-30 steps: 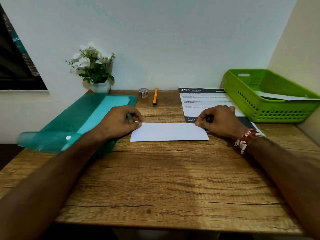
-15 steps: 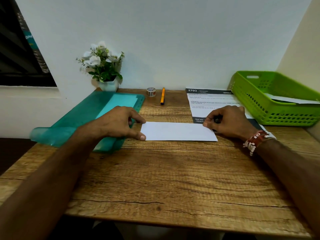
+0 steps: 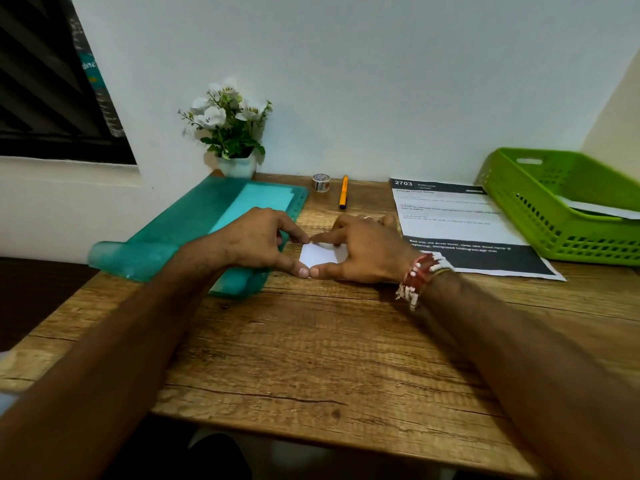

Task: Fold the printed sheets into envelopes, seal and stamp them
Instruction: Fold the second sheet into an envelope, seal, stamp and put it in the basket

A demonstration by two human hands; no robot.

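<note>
The surface (image 3: 311, 348) is matt, grained wood. The folder (image 3: 194, 237) is glossy translucent plastic. The basket (image 3: 554, 216) is perforated plastic.

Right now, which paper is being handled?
The small white sheet between left hand and right hand; the printed sheet and basket sheet lie farther right.
</note>
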